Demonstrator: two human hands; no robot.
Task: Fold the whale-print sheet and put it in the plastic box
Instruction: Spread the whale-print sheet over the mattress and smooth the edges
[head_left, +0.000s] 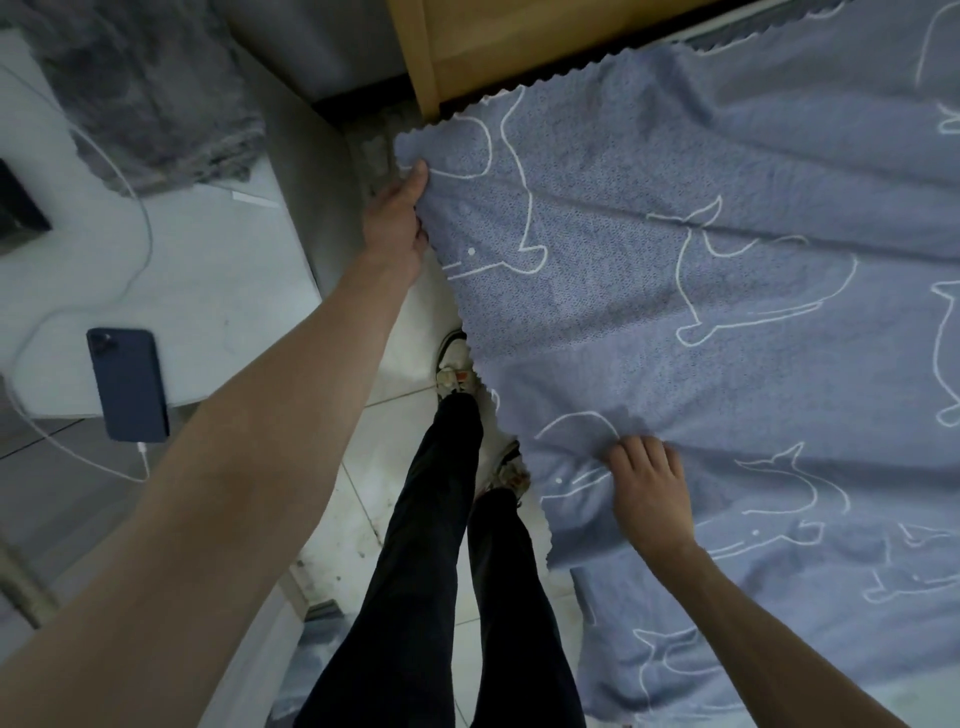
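- The whale-print sheet (701, 291) lies spread and rumpled over the bed in front of you, its zigzag-cut edge hanging off the side nearest your legs.
- Your left hand (397, 221) reaches out on a nearly straight arm to the sheet's far corner at that edge, thumb on top and fingers tucked under the cloth, pinching it.
- Your right hand (649, 488) sits palm-down on the sheet near the same edge, closer to your body, fingers curled and bunching a small fold of fabric.
- A wooden bed frame (467, 47) shows just beyond the sheet's far corner.
- Off the sheet's edge, past your left arm, a dark blue phone (127, 384) lies on a white table (208, 291), plugged into a white cable (78, 447).
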